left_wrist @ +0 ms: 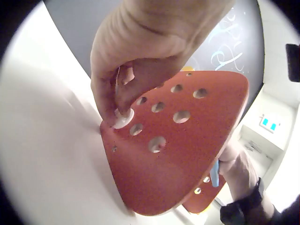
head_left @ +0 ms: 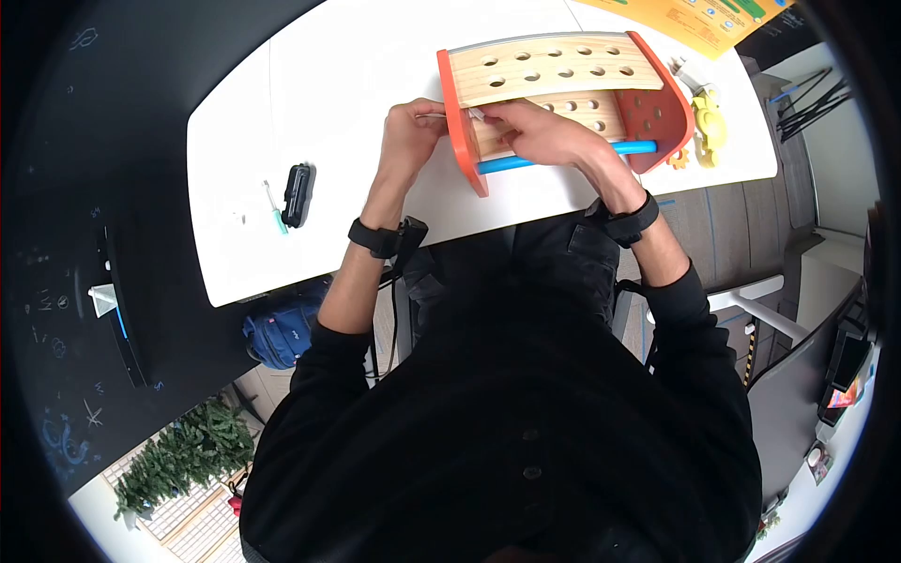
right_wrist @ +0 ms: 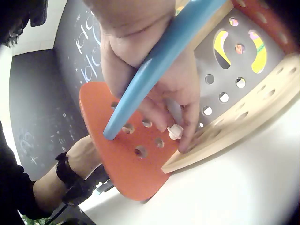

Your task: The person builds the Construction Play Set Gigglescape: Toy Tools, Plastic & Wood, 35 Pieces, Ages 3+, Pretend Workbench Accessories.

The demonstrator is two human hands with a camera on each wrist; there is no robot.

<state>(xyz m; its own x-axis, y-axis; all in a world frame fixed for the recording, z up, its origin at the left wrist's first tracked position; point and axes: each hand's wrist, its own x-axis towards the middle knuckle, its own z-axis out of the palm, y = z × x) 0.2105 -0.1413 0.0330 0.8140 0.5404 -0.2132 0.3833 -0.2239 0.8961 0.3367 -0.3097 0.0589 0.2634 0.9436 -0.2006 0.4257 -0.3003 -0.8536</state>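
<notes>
Perforated wooden toy workbench [head_left: 544, 64] stands close to the desk's [head_left: 328, 113] front edge. Left hand [head_left: 408, 139] pinches white disc [left_wrist: 124, 120] at red panel's [left_wrist: 183, 150] outer face; right hand [head_left: 549, 136] pinches white nut-like piece [right_wrist: 175, 131] inside.

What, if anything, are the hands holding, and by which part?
The left hand pinches a white disc, seemingly by its rim, outside the red side panel; inside, the right hand pinches a small white piece by its sides.

Nothing legible: chalk scrawls [right_wrist: 89, 71] on blackboard [right_wrist: 28, 89], tiny print [head_left: 693, 13] on yellow sheet [head_left: 715, 43]
</notes>
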